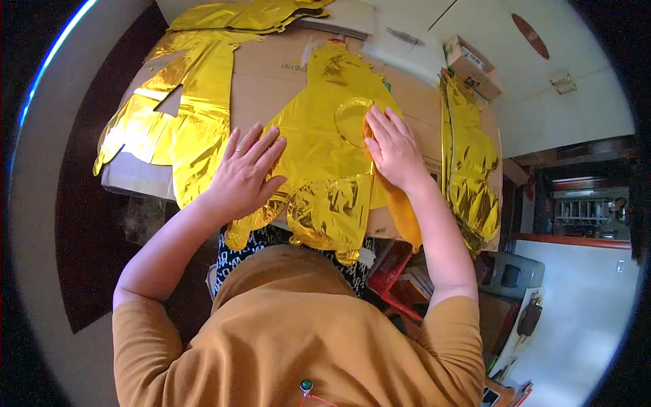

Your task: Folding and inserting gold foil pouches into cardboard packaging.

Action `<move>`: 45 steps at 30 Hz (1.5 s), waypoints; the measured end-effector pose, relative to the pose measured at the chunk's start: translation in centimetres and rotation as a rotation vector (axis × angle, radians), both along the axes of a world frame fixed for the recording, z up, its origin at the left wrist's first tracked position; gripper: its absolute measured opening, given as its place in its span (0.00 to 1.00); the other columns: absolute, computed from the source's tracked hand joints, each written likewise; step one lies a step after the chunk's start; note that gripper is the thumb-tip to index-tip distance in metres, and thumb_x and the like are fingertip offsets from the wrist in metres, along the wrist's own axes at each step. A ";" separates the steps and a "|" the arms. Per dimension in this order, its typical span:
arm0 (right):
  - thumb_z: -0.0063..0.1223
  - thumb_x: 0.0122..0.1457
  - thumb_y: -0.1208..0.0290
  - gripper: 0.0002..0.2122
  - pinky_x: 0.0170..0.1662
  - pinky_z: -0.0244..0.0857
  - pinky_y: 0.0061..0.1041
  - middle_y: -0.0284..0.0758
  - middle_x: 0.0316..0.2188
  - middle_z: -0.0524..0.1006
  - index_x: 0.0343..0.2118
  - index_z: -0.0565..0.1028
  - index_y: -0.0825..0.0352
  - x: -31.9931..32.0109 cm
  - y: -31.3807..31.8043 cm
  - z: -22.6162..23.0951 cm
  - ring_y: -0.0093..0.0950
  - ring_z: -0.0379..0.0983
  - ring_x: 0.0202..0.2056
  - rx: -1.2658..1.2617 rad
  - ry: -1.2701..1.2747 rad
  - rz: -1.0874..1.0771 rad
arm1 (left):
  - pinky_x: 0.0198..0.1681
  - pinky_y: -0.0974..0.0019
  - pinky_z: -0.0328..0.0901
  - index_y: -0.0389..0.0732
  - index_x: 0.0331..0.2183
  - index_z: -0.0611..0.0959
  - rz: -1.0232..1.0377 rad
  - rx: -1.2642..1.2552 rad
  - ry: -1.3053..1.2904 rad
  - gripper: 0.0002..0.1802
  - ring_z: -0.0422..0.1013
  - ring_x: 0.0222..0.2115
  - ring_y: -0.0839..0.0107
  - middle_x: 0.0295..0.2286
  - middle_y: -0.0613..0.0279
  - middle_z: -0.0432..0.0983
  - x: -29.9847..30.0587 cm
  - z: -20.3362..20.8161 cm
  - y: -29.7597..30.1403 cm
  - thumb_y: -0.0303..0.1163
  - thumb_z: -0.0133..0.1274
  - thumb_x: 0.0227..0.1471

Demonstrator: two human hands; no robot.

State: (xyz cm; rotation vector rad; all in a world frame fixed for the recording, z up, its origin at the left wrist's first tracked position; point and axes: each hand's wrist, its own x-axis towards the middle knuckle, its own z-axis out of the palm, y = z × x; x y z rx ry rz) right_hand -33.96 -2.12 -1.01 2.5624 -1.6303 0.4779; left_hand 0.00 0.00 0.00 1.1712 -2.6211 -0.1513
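Observation:
A flat gold foil balloon point(305, 136), uninflated, lies spread in front of me on a cardboard-covered table. Its lower lobes are crinkled and hang toward my lap, and a round outline shows on its right half. My left hand point(245, 169) rests palm down on its left edge, fingers outstretched. On its right edge lies my right hand point(393, 146), flat with the fingers nearly straight. Under and beside that hand runs a long orange strip point(403, 217) with a tapered end; I cannot tell whether it belongs to the balloon. Neither hand grips anything.
At left another gold foil balloon point(203, 95) with a triangular hole overhangs the table. More foil point(237, 15) lies at the far edge. A foil stack point(468, 156) is at right, near a small cardboard box point(471, 66). A red-framed object point(393, 278) stands below the table.

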 end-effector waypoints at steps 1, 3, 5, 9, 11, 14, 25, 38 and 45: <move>0.47 0.63 0.61 0.22 0.64 0.51 0.41 0.39 0.61 0.65 0.58 0.68 0.66 -0.1 -0.1 0.2 0.43 0.58 0.61 -0.006 0.009 -0.003 | 0.66 0.40 0.38 0.42 0.61 0.64 0.012 0.016 -0.008 0.36 0.48 0.64 0.49 0.62 0.53 0.56 0.0 0.0 0.2 0.46 0.51 0.55; 0.47 0.63 0.62 0.22 0.64 0.52 0.41 0.38 0.61 0.66 0.57 0.68 0.66 0.0 0.1 0.3 0.43 0.58 0.61 -0.009 0.023 -0.010 | 0.66 0.40 0.37 0.43 0.62 0.63 0.027 0.035 -0.018 0.36 0.47 0.65 0.49 0.63 0.54 0.55 0.4 0.1 0.6 0.45 0.50 0.55; 0.47 0.63 0.62 0.22 0.63 0.52 0.41 0.38 0.61 0.66 0.57 0.68 0.66 0.1 0.6 0.4 0.43 0.59 0.61 -0.005 0.033 -0.019 | 0.66 0.40 0.37 0.43 0.62 0.63 0.033 0.042 -0.020 0.36 0.48 0.65 0.50 0.63 0.54 0.55 1.1 0.3 0.9 0.45 0.50 0.55; 0.46 0.63 0.62 0.22 0.63 0.53 0.41 0.37 0.61 0.65 0.57 0.68 0.66 -0.2 0.0 0.3 0.42 0.58 0.61 -0.006 0.040 -0.026 | 0.66 0.41 0.37 0.44 0.61 0.64 0.045 0.045 -0.024 0.36 0.48 0.65 0.50 0.62 0.54 0.56 1.8 0.6 0.4 0.44 0.51 0.55; 0.46 0.63 0.62 0.22 0.63 0.53 0.41 0.37 0.61 0.65 0.58 0.67 0.66 -0.2 -0.3 0.1 0.42 0.58 0.61 -0.010 0.036 -0.024 | 0.66 0.41 0.36 0.44 0.61 0.64 0.046 0.043 -0.027 0.35 0.48 0.64 0.50 0.62 0.54 0.56 1.9 0.7 0.1 0.44 0.51 0.55; 0.45 0.64 0.62 0.22 0.64 0.53 0.41 0.38 0.62 0.64 0.59 0.66 0.66 -0.4 -0.7 0.4 0.43 0.57 0.62 0.028 0.039 -0.030 | 0.66 0.42 0.36 0.44 0.61 0.64 0.049 0.050 -0.027 0.35 0.48 0.64 0.50 0.62 0.54 0.57 1.9 0.7 -0.3 0.44 0.51 0.55; 0.44 0.64 0.60 0.23 0.63 0.54 0.39 0.39 0.62 0.63 0.59 0.65 0.66 -0.6 -1.7 -0.3 0.44 0.58 0.61 0.001 0.050 -0.009 | 0.67 0.44 0.36 0.41 0.60 0.65 0.007 0.020 -0.027 0.33 0.49 0.64 0.51 0.61 0.53 0.58 2.3 1.3 -0.9 0.42 0.51 0.57; 0.47 0.63 0.61 0.22 0.57 0.59 0.39 0.35 0.60 0.67 0.58 0.68 0.64 0.1 -1.7 -0.3 0.40 0.65 0.53 -0.084 0.060 -0.019 | 0.67 0.45 0.36 0.41 0.60 0.65 0.008 0.052 -0.045 0.32 0.47 0.65 0.52 0.62 0.55 0.57 2.2 1.2 -1.1 0.40 0.50 0.57; 0.48 0.62 0.62 0.21 0.55 0.61 0.39 0.34 0.59 0.68 0.57 0.68 0.63 0.6 -1.8 0.0 0.41 0.66 0.49 -0.115 0.101 -0.023 | 0.67 0.46 0.37 0.41 0.61 0.65 0.014 0.055 -0.043 0.33 0.48 0.65 0.51 0.62 0.55 0.57 2.2 1.4 -0.9 0.41 0.50 0.56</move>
